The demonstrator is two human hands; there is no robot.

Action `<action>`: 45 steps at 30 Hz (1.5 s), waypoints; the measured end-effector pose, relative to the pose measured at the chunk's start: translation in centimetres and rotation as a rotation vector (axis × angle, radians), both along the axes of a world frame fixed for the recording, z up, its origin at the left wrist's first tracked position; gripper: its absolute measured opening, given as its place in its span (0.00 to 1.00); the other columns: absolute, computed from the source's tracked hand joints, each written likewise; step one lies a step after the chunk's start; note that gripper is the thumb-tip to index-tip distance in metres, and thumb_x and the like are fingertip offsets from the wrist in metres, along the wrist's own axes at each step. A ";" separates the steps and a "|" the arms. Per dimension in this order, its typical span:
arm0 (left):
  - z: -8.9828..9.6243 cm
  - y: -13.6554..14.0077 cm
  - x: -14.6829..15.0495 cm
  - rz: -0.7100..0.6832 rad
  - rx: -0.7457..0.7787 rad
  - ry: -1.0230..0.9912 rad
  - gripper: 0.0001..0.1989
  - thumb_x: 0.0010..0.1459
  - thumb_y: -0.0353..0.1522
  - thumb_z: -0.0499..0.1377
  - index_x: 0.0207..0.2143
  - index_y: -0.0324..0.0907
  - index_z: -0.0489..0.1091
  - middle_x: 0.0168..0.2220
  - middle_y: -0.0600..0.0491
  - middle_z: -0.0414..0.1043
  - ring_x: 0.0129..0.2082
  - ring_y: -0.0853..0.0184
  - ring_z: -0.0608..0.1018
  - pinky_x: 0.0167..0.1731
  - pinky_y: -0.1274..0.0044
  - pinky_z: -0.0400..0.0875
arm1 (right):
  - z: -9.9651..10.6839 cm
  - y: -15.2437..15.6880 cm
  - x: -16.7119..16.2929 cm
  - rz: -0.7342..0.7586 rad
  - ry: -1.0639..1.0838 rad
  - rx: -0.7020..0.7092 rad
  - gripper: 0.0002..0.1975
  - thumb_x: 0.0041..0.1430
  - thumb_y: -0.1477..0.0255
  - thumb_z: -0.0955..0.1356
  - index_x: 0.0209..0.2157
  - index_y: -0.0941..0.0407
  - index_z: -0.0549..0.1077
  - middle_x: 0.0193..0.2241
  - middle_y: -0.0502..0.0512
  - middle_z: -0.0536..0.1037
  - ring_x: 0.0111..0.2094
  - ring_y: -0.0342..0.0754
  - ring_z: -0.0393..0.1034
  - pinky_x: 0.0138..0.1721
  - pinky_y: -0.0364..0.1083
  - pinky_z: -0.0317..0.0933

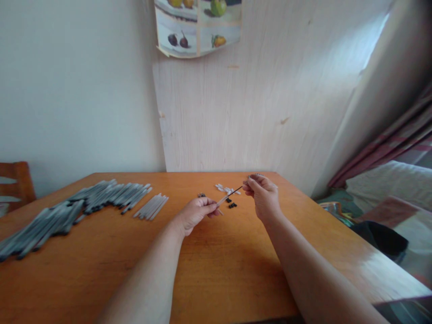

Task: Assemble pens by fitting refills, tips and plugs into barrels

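Note:
My left hand (199,213) is closed on a slim whitish pen barrel (222,200), held tilted up to the right above the table. My right hand (263,194) pinches the far end of a thin dark pen refill (237,190). The refill's lower end meets the open end of the barrel; how far it reaches inside I cannot tell. Just behind my hands lie several small white pieces (219,186), and small black pieces (232,205) sit between the hands. Left of my left hand is a row of pale empty-looking barrels (151,207).
A large heap of grey-looking pens with dark ends (111,195) spreads over the left of the wooden table (222,279). A wooden chair (22,180) stands beyond the left edge. Past the right edge are a black container (381,238) and pale fabric. A fruit poster (199,27) hangs on the wall.

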State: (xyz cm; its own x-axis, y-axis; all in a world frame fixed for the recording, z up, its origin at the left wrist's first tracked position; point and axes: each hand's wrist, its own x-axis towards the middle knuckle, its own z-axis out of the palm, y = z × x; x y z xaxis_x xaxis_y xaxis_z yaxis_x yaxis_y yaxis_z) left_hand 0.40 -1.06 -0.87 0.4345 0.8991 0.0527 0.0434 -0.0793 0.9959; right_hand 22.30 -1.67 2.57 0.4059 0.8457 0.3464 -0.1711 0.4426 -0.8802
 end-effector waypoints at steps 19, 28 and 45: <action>0.5 -0.3 -0.1 -0.085 -0.079 -0.061 0.17 0.55 0.43 0.61 0.38 0.38 0.71 0.36 0.45 0.77 0.30 0.69 0.72 0.30 0.77 0.58 | -2.1 -1.0 -3.2 0.276 -0.310 -0.139 0.13 0.53 0.62 0.68 0.32 0.58 0.72 0.27 0.54 0.77 0.28 0.44 0.71 0.27 0.41 0.61; 0.4 -0.4 0.0 -0.086 -0.095 -0.064 0.18 0.53 0.43 0.62 0.39 0.38 0.72 0.36 0.45 0.77 0.27 0.71 0.69 0.29 0.77 0.57 | -2.3 -1.0 -3.4 0.294 -0.310 -0.121 0.12 0.53 0.63 0.68 0.33 0.57 0.74 0.29 0.54 0.78 0.28 0.43 0.71 0.27 0.41 0.60; 0.6 -0.6 0.1 -0.088 -0.103 -0.054 0.17 0.54 0.43 0.62 0.39 0.39 0.72 0.37 0.45 0.77 0.26 0.71 0.70 0.28 0.78 0.57 | -2.1 -1.0 -3.5 0.276 -0.290 -0.132 0.12 0.51 0.68 0.65 0.38 0.57 0.73 0.29 0.54 0.79 0.27 0.44 0.72 0.26 0.41 0.61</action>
